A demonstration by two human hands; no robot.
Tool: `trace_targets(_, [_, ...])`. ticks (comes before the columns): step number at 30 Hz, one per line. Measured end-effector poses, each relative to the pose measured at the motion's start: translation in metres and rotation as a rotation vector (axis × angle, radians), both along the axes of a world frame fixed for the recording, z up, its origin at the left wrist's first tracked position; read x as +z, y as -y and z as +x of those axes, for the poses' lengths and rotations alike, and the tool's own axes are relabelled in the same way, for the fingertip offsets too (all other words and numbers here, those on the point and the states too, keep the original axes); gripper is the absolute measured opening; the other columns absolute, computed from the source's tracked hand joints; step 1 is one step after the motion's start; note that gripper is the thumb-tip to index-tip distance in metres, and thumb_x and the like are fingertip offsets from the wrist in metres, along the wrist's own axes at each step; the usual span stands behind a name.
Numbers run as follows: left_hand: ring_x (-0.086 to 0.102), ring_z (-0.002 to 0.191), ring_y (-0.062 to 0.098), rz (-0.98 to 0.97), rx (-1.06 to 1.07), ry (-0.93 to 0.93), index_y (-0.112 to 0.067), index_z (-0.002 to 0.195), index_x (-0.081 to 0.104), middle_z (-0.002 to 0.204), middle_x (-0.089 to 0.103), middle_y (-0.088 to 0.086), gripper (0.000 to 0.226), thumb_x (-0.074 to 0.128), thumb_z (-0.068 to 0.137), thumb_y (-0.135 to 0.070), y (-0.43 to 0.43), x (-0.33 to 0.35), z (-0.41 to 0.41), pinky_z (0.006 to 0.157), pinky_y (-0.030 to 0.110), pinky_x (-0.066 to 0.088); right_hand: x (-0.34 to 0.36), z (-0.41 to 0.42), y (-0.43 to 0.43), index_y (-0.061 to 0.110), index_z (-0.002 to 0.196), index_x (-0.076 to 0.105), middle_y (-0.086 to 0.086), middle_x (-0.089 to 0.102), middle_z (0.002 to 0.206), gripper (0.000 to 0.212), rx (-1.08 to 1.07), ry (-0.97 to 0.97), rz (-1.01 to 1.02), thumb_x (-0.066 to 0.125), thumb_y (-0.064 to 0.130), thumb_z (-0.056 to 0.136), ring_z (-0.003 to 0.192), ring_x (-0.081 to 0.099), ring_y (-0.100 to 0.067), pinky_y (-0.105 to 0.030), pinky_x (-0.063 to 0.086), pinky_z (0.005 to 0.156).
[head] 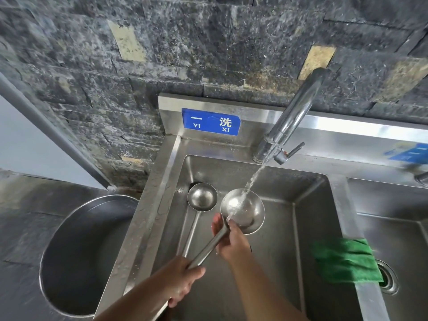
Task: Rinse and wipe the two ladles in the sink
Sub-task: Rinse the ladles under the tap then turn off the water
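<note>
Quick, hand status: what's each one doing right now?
Left hand: closed, holding the big ladle by its handle.
Right hand: closed, gripping the same handle just below the bowl.

Both ladles [242, 210] [202, 196], the sink [312, 228], the tap [294, 117] and the left-hand pot [76, 251] are brushed, shiny steel. The green cloth [345, 260] looks coarse and fibrous. The far wall [185, 54] is rough dark stone.

both forearms reach fwd from the bottom edge. left hand [183, 280] grips the ladle [243, 212] handle low down; right hand [231, 240] sits higher, thumb & fingers round its neck.
</note>
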State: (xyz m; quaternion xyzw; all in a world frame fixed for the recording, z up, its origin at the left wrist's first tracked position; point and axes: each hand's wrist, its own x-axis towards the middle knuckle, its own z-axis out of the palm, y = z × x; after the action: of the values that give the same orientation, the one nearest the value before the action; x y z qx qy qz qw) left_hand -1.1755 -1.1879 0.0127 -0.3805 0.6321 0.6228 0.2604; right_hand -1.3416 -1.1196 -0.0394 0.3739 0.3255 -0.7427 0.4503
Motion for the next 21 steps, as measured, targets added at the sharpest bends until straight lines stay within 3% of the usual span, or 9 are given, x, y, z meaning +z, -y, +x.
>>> trace_targets(2, [0.033, 0.029, 0.011, -0.001, -0.017, -0.007, -0.012, 0.077, 0.045, 0.042, 0.038, -0.005, 0.03, 0.055, 0.099, -0.029, 0.002, 0.001, 0.003, 0.031, 0.02, 0.032, -0.006, -0.014, -0.013, -0.003, 0.096, 0.061, -0.019, 0.072, 0.065, 0.005, 0.048, -0.018, 0.08, 0.06, -0.001, 0.092, 0.054, 0.071, -0.029, -0.038, 0.06, 0.048])
trace_targets(5, [0.035, 0.029, 0.01, -0.041, -0.036, 0.007, -0.011, 0.079, 0.048, 0.045, 0.039, -0.004, 0.028, 0.056, 0.097, -0.03, 0.009, 0.006, 0.009, 0.029, 0.02, 0.031, -0.009, -0.037, -0.039, -0.001, 0.101, 0.059, -0.021, 0.071, 0.08, 0.019, 0.28, -0.216, 0.328, 0.067, -0.007, 0.085, 0.073, 0.068, -0.034, -0.044, 0.058, 0.056])
trace_targets(9, [0.037, 0.032, 0.013, -0.036, -0.089, 0.057, -0.011, 0.083, 0.05, 0.048, 0.041, -0.002, 0.03, 0.058, 0.095, -0.037, 0.017, 0.003, 0.017, 0.03, 0.021, 0.033, -0.011, -0.064, -0.06, 0.008, 0.085, 0.069, -0.012, 0.072, 0.077, 0.005, 0.813, -0.824, 0.677, 0.069, 0.003, 0.083, 0.072, 0.071, -0.028, -0.046, 0.061, 0.07])
trace_targets(11, [0.039, 0.033, 0.013, -0.007, -0.062, 0.065, -0.011, 0.083, 0.05, 0.049, 0.042, -0.002, 0.032, 0.059, 0.094, -0.04, 0.013, 0.0, 0.014, 0.031, 0.021, 0.034, -0.013, -0.075, -0.058, 0.014, 0.088, 0.069, -0.006, 0.072, 0.078, 0.01, 0.989, -1.089, 0.806, 0.063, 0.01, 0.081, 0.074, 0.07, -0.024, -0.039, 0.059, 0.067])
trace_targets(13, [0.041, 0.033, 0.014, 0.028, -0.023, 0.048, -0.011, 0.082, 0.049, 0.049, 0.043, -0.001, 0.033, 0.06, 0.095, -0.04, 0.006, -0.003, 0.009, 0.033, 0.021, 0.035, -0.006, -0.082, -0.051, 0.017, 0.098, 0.067, -0.001, 0.069, 0.078, 0.022, 0.983, -1.174, 0.865, 0.057, 0.005, 0.083, 0.07, 0.065, -0.018, -0.027, 0.05, 0.055])
trace_targets(15, [0.039, 0.035, 0.014, 0.085, 0.004, 0.032, -0.013, 0.08, 0.048, 0.05, 0.041, 0.0, 0.033, 0.06, 0.094, -0.04, 0.002, -0.005, 0.006, 0.035, 0.021, 0.034, 0.001, -0.088, -0.042, 0.02, 0.096, 0.071, 0.001, 0.07, 0.076, 0.034, 0.779, -1.068, 0.775, 0.054, -0.006, 0.082, 0.068, 0.066, -0.016, -0.027, 0.053, 0.056])
trace_targets(17, [0.035, 0.037, 0.012, 0.162, 0.035, 0.015, -0.016, 0.075, 0.047, 0.051, 0.035, 0.002, 0.034, 0.061, 0.09, -0.043, 0.0, -0.008, 0.007, 0.039, 0.02, 0.03, 0.001, -0.089, -0.037, 0.019, 0.094, 0.073, -0.003, 0.071, 0.08, 0.037, 0.534, -0.847, 0.63, 0.054, -0.011, 0.083, 0.075, 0.067, -0.023, -0.038, 0.058, 0.071])
trace_targets(21, [0.033, 0.035, 0.01, 0.243, 0.112, -0.006, -0.016, 0.07, 0.046, 0.052, 0.027, 0.004, 0.04, 0.061, 0.091, -0.046, -0.009, -0.015, 0.003, 0.039, 0.017, 0.032, -0.004, -0.06, -0.033, 0.008, 0.107, 0.063, -0.014, 0.068, 0.092, 0.016, 0.267, -0.416, 0.407, 0.059, 0.0, 0.093, 0.083, 0.067, -0.03, -0.043, 0.056, 0.077])
